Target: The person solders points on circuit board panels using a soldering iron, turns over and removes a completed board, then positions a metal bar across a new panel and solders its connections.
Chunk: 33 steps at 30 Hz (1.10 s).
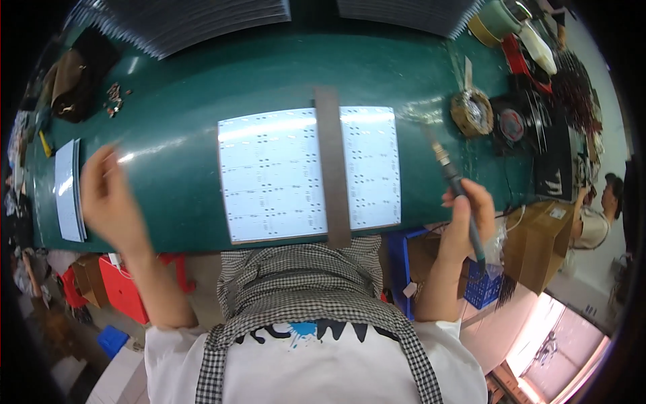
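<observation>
My right hand (470, 214) is closed around the grip of a soldering iron (452, 174), its metal tip pointing up and away over the table. In front of me lies a white circuit board panel (272, 178) with rows of small dark marks. A flat grey-brown bar (330, 168) lies across the panel, right of its middle. My left hand (111, 198) is raised at the left, smeared by motion, so its fingers cannot be read clearly. Beside it is a small stack of white panels (67, 192).
The green table (182, 87) carries ribbed dark stacks (188, 23) along its far side. A brown bag (70, 87) and small copper-coloured bits (116, 99) lie far left. At right are a round container (472, 111), a black device (515, 124) and a cardboard box (538, 236).
</observation>
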Tool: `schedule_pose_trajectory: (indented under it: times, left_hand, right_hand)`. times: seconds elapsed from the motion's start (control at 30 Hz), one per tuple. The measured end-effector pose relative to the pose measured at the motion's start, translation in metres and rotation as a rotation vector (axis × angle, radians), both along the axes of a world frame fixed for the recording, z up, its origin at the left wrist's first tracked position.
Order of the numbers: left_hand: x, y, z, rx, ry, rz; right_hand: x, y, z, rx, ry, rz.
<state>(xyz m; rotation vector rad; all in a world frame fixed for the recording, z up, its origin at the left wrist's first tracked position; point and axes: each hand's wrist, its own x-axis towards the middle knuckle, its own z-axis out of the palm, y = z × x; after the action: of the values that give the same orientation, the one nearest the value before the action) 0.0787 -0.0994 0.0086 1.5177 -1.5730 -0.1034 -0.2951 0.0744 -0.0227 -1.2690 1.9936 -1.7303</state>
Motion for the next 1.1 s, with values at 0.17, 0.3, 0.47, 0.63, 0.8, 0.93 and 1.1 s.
schedule_pose_trajectory:
  times: [0.17,0.3,0.47,0.63,0.8,0.93,1.1]
  left_hand:
    - [-0.114,0.010,-0.028,0.147,-0.091,-0.432]
    - [-0.130,0.010,-0.023,0.462,-0.064,-0.482]
    - [-0.138,0.011,-0.040,0.359,-0.125,-0.512]
    - [-0.140,0.008,-0.038,0.384,-0.102,-0.489]
    - [-0.142,0.007,-0.042,0.374,-0.083,-0.458]
    - [-0.146,0.010,-0.043,0.305,-0.124,-0.425]
    - [-0.146,0.011,-0.042,0.324,-0.106,-0.447]
  right_hand:
    - [0.052,-0.037,0.013,0.002,-0.005,0.321]
    - [0.068,-0.061,0.010,0.036,-0.011,0.289]
    - [0.071,-0.069,0.010,0.079,0.003,0.275]
    - [0.072,-0.074,0.008,0.101,0.005,0.258]
    - [0.074,-0.075,0.007,0.120,-0.010,0.270]
    - [0.073,-0.075,0.008,0.134,0.005,0.281]
    - [0.071,-0.074,0.007,0.132,0.026,0.289]
